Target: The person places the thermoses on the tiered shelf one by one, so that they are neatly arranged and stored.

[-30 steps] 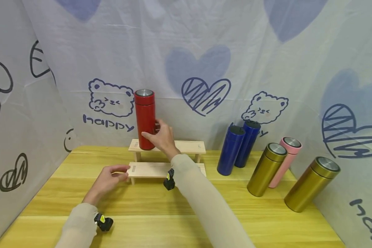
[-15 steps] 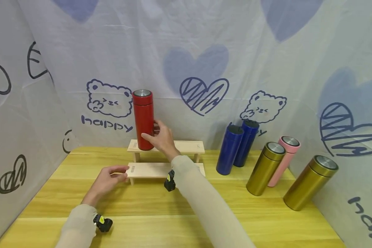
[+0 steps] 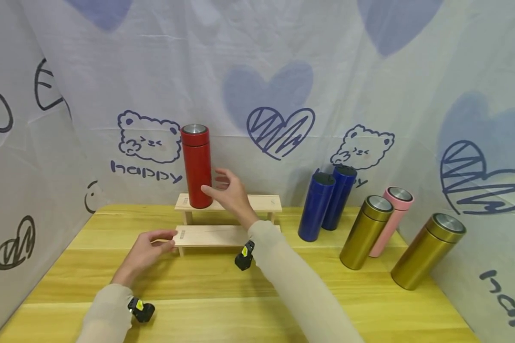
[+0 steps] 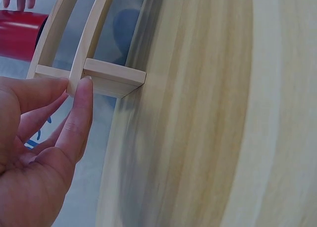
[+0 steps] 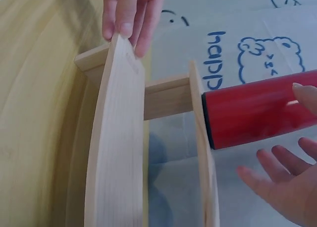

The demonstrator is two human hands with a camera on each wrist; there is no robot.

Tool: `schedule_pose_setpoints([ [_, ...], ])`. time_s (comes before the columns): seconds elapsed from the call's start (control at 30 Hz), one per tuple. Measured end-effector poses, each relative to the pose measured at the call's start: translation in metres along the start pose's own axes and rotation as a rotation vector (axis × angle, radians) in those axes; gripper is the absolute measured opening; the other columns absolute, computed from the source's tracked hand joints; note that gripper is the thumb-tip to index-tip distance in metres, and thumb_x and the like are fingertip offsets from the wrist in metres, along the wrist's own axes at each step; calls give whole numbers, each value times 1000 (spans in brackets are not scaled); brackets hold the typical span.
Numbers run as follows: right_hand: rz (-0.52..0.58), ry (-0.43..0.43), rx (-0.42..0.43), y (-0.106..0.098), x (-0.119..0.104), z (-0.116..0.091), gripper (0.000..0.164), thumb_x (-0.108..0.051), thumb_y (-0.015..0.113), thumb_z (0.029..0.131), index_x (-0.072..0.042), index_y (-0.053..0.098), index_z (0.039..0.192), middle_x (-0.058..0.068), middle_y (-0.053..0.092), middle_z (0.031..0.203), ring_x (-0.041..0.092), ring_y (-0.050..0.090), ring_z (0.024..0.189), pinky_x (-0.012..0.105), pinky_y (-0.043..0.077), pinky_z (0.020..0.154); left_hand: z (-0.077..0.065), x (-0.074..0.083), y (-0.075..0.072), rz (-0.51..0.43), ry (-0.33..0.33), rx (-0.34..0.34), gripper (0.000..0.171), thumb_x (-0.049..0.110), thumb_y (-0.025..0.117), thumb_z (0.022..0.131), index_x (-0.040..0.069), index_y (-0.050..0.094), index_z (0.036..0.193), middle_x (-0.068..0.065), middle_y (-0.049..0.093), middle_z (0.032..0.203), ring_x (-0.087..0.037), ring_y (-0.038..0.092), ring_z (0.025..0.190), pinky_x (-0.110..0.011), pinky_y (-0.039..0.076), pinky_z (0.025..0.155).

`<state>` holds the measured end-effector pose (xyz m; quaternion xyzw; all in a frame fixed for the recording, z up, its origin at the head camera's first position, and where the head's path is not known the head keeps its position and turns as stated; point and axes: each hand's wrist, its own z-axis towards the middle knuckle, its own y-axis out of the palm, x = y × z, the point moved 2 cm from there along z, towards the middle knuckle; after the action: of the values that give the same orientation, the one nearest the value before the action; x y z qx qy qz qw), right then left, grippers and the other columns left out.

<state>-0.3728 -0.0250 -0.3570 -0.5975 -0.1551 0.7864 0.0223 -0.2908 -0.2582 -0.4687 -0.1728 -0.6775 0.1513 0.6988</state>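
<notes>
A red thermos flask (image 3: pixel 197 166) with a silver lid top stands upright at the left end of the upper step of a small two-step wooden rack (image 3: pixel 210 235). Beside it on the right is my right hand (image 3: pixel 233 194), fingers spread; the thumb overlaps the flask's side in the head view. The right wrist view shows a gap between the flask and the fingers (image 5: pixel 277 170). My left hand (image 3: pixel 148 250) pinches the left end of the rack's lower step between thumb and fingers, seen closely in the left wrist view at the step's edge (image 4: pixel 79 63).
Two blue flasks (image 3: pixel 316 207) stand right of the rack. Farther right are a gold flask (image 3: pixel 365 233), a pink flask (image 3: pixel 390 224) partly behind it, and another gold flask (image 3: pixel 427 252). A patterned cloth (image 3: pixel 274 38) hangs behind the wooden table (image 3: pixel 206 305).
My right hand has let go of the red flask and drawn back to the right. The flask stays on the upper step. My left hand keeps its hold on the rack.
</notes>
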Motion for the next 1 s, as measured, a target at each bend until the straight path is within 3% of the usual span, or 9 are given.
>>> schedule_pose_setpoints([
  [0.27,3,14,2,-20,-9,-13,63,-31,81,90,-19,55,146,12,62,145,30,64,130,44,56,103,-1,2,1,-7,4,0,42,9,64,101,-6,59,139,-30,61,141,-22,73,104,-18,56,82],
  [0.47,-7,14,-4,-41,-11,-26,61,-31,82,89,-18,58,143,11,64,142,37,61,132,46,57,102,-1,2,1,-4,1,2,41,9,64,101,-5,60,139,-29,61,141,-23,73,105,-18,56,82],
  [0.7,-100,10,10,-73,-13,-43,58,-31,83,87,-18,61,140,9,68,137,32,66,126,44,59,98,-2,1,2,6,9,11,40,10,65,101,-4,61,138,-28,62,139,-23,73,103,-18,55,81],
  [1.0,-137,-9,15,-119,-4,-68,58,-27,81,89,-15,60,142,15,66,139,38,64,127,50,55,103,-3,2,1,25,-6,17,39,11,65,100,-2,62,137,-28,61,141,-19,71,103,-16,54,81],
])
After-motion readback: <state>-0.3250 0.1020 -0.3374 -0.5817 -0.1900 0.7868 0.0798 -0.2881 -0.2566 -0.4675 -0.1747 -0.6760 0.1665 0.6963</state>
